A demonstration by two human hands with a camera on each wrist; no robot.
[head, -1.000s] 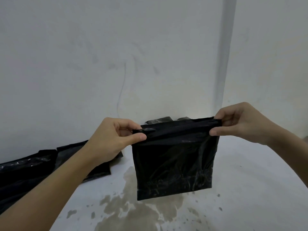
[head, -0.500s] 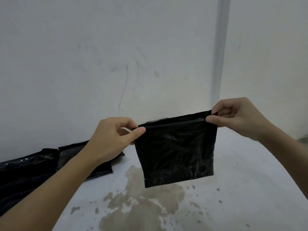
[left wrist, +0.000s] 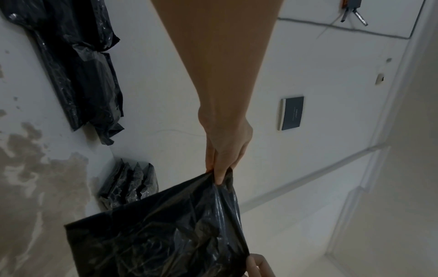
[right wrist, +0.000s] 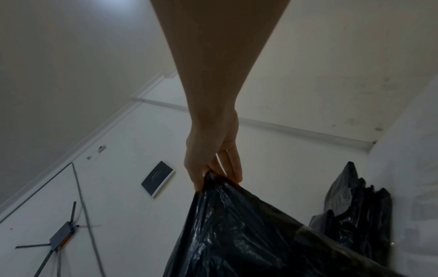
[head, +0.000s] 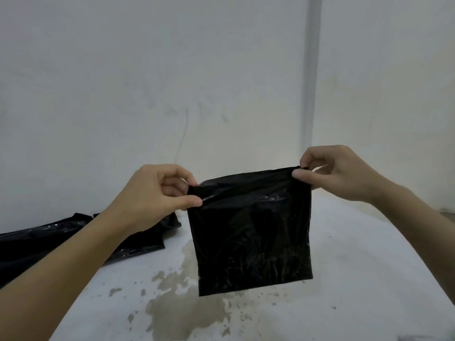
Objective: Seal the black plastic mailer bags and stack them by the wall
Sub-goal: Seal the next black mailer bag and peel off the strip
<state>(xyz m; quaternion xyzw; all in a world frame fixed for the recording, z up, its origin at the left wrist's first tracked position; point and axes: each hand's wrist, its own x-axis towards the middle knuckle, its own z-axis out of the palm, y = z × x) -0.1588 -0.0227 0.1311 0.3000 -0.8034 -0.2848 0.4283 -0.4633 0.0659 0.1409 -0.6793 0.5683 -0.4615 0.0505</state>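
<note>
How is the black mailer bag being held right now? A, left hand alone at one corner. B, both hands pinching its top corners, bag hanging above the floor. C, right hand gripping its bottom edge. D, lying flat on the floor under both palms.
B: the left hand and the right hand each pinch a top corner of the black mailer bag, which hangs clear of the stained floor.

Pale wall (head: 147, 82); stained white floor (head: 187, 313)

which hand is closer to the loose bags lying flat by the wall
Left. The left hand pinches the held bag's corner just above the flat bags; the right hand pinches the far corner.
</note>
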